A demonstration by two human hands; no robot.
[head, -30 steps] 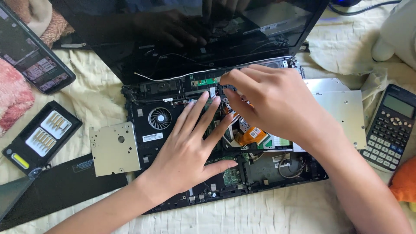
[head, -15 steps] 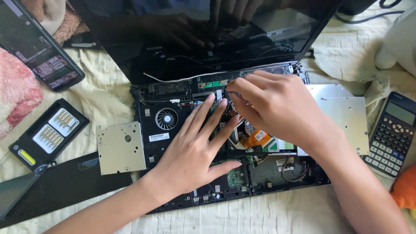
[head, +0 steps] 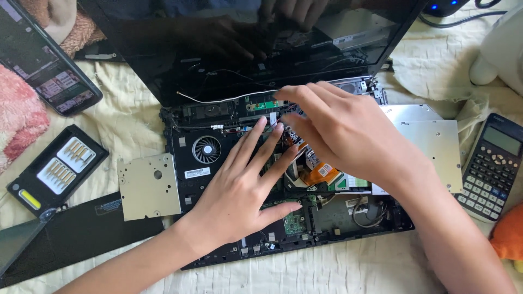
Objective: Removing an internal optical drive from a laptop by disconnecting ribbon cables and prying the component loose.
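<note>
The opened laptop base [head: 338, 218] lies on the bed sheet [head: 338, 272], its long axis running left to right, hinge edge far. The left hand [head: 245, 190] rests flat on its circuit board, fingers spread and pointing far-right. Just beyond, the right hand [head: 348, 130] curls, fingertips together at the hinge-side connectors; what they pinch is hidden. The dark screen [head: 245, 43] tilts back farthest.

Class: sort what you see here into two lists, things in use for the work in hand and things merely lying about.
In use: opened laptop; left hand flat on its boards; right hand at the upper edge; bit case; removed metal plate.

Lying about: calculator; tablet; pink cloth.
</note>
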